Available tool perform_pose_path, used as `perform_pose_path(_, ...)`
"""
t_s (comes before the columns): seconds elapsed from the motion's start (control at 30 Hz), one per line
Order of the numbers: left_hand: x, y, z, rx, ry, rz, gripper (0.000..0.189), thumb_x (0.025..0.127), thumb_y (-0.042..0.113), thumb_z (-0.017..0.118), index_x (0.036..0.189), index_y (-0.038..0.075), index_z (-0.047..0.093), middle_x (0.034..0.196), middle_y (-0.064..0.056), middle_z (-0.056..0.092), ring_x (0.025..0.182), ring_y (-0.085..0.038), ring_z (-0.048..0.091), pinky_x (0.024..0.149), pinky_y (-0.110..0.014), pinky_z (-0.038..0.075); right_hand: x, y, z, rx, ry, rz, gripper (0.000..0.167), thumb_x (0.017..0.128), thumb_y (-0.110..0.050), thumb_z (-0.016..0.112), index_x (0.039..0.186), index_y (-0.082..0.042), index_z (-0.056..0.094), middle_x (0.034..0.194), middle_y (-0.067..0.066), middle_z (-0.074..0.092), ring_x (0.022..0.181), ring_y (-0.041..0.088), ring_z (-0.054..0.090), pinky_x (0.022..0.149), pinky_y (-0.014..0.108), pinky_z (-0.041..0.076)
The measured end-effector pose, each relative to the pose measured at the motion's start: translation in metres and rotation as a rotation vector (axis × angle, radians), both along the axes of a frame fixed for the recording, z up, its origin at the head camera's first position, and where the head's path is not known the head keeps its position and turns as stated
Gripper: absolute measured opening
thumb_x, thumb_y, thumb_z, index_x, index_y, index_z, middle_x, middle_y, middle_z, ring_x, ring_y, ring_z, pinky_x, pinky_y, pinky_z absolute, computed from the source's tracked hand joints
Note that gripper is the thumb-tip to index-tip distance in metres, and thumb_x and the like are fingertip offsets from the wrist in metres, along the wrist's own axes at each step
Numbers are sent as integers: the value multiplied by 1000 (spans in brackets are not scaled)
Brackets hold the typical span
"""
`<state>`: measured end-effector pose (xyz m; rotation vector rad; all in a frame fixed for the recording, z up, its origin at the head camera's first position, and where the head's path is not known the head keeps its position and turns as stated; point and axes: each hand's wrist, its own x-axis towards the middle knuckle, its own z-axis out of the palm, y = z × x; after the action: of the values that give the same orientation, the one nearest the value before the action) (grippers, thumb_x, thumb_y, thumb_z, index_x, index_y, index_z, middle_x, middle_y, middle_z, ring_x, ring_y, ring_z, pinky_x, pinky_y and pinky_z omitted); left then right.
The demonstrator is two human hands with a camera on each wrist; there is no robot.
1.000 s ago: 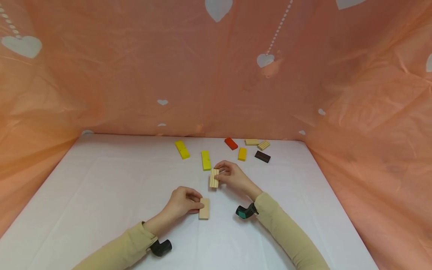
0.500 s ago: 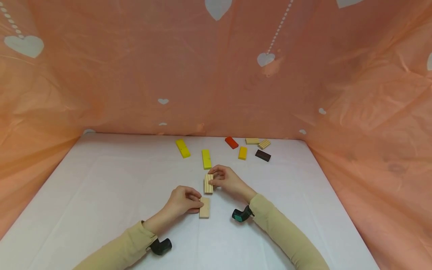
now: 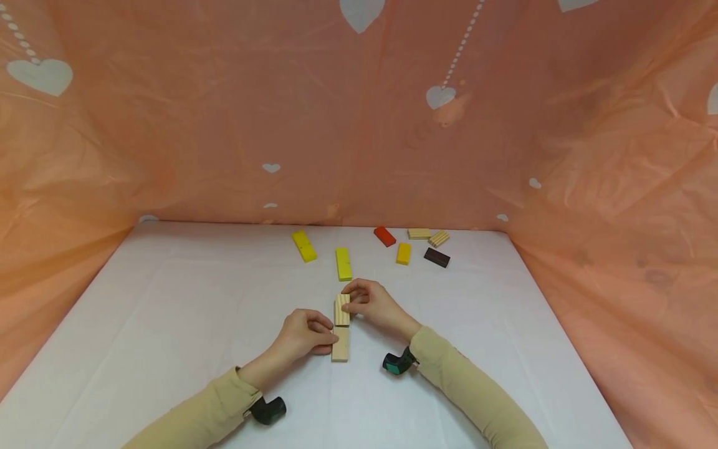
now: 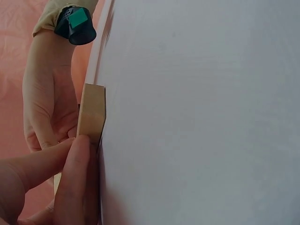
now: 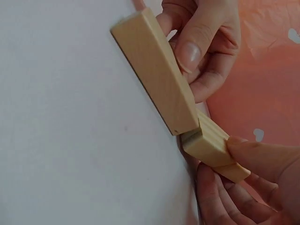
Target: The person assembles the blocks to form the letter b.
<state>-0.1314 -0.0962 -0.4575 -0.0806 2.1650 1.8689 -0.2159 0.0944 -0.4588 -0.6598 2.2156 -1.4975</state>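
My left hand (image 3: 305, 333) holds a plain wooden block (image 3: 339, 349) by its left side, flat on the white table. My right hand (image 3: 378, 308) pinches a striped wooden block (image 3: 342, 310) just beyond it, in line with the first. In the right wrist view the near corner of the plain block (image 5: 154, 70) meets the end of the striped block (image 5: 211, 140), and the two lie at a slight angle there. A second pale wooden edge (image 5: 234, 172) shows under the striped one, between the right fingers. The left wrist view shows the plain block (image 4: 92, 112) above my left fingertips (image 4: 77, 164).
Two yellow-green blocks (image 3: 344, 264) lie beyond the hands. Farther back right are a red block (image 3: 384, 236), an orange-yellow block (image 3: 403, 254), a dark brown block (image 3: 437, 257) and two striped wooden blocks (image 3: 418, 234). A peach curtain (image 3: 359, 125) surrounds the table (image 3: 168, 312).
My right hand has brought the striped block left and nearer, from apart to the far end of the plain block. The left hand and its block have stayed almost still.
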Motion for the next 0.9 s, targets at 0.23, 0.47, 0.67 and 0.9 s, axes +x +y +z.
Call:
perform_pose_path(0.23,-1,1,-1,3,-13,16,23,74,-10,75,93,-11,62,73,-10,67,63,-19,66,60,-35,61,3,-1,2,54,42,0,25,87,-11,72,110,-6,64,91,1,68,79,14,64,68,22,53)
perform_pose_path(0.47,0,1,0,8,-22,21,23,74,-11,75,92,-11,61,71,-9,66,62,-19,66,59,-35,61,4,0,4,89,40,12,32,85,-13,74,114,-3,64,94,1,69,83,13,64,70,23,54)
perform_pose_path(0.67,1,1,3,8,-27,17,23,75,-10,75,93,-11,62,72,-10,66,62,-19,66,60,-35,61,4,4,7,123,58,51,41,81,-11,78,118,-2,63,100,2,66,87,15,63,76,24,56)
perform_pose_path(0.9,1,1,5,-13,-60,31,24,76,-7,76,95,-9,62,73,-10,67,60,-19,65,56,-36,61,5,5,10,184,119,75,39,81,-13,78,117,-6,64,109,0,63,94,14,59,82,23,53)
